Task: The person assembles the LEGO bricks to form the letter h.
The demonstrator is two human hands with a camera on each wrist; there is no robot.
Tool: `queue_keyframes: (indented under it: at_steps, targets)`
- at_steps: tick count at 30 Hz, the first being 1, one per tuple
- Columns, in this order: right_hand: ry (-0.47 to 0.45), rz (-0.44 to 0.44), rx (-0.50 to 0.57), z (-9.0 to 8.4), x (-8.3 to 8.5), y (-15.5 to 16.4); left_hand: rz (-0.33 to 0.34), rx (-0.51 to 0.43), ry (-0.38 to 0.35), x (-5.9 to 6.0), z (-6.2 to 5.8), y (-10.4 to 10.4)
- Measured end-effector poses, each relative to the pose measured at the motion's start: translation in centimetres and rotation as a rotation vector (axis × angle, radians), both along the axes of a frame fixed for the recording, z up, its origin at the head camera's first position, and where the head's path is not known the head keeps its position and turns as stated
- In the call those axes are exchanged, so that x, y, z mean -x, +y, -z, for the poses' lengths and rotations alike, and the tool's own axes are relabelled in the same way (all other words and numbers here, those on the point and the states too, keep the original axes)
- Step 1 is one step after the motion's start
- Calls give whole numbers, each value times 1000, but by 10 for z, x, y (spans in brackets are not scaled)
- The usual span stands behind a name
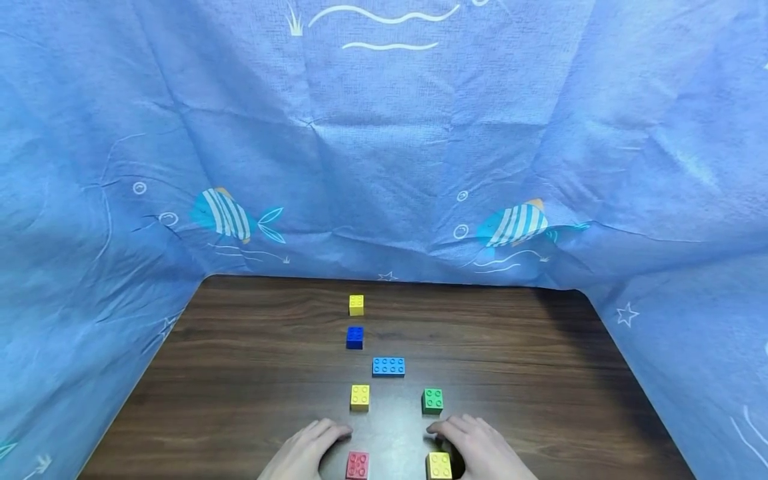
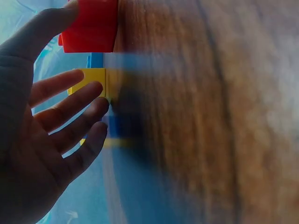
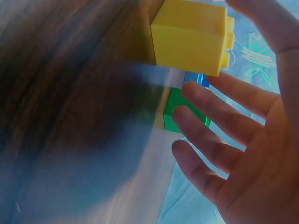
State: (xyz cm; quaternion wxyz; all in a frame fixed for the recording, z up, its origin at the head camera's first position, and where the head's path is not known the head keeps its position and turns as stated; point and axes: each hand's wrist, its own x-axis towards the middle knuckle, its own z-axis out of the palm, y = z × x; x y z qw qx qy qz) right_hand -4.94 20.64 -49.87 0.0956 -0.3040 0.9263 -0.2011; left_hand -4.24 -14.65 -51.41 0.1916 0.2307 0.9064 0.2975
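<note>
At the table's near edge my left hand (image 1: 309, 450) lies beside a red brick (image 1: 357, 465), on its left. Its fingers are spread and relaxed, and in the left wrist view the thumb overlaps the red brick. My right hand (image 1: 480, 448) is on the right of a yellow brick (image 1: 439, 465), fingers loosely extended around its far side, with nothing gripped. Just beyond the right fingertips sits a green brick (image 1: 433, 401). Another yellow brick (image 1: 360, 397) stands a little past the left fingertips. Both wrist views show the nearest bricks upright, studs up.
Farther back on the dark wooden table (image 1: 252, 360) are a long light-blue brick (image 1: 389, 367), a dark blue brick (image 1: 355, 337) and a small yellow brick (image 1: 357, 305). A blue cloth (image 1: 384, 167) printed with fish hangs behind the table and along both sides.
</note>
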Motion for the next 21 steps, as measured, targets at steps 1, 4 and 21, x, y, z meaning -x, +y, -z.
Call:
queue_keyframes:
  at_steps: [1, 4, 21]
  targets:
    - [3, 1, -8, 1, 0, 0, -3, -2, -20, 0, 0, 0]
    - [20, 2, -22, 2, -1, 0, -3, -20, -37, 1, -1, 1]
    - [-84, 5, -11, -2, 1, -1, 48, -12, 36, 7, -7, 22]
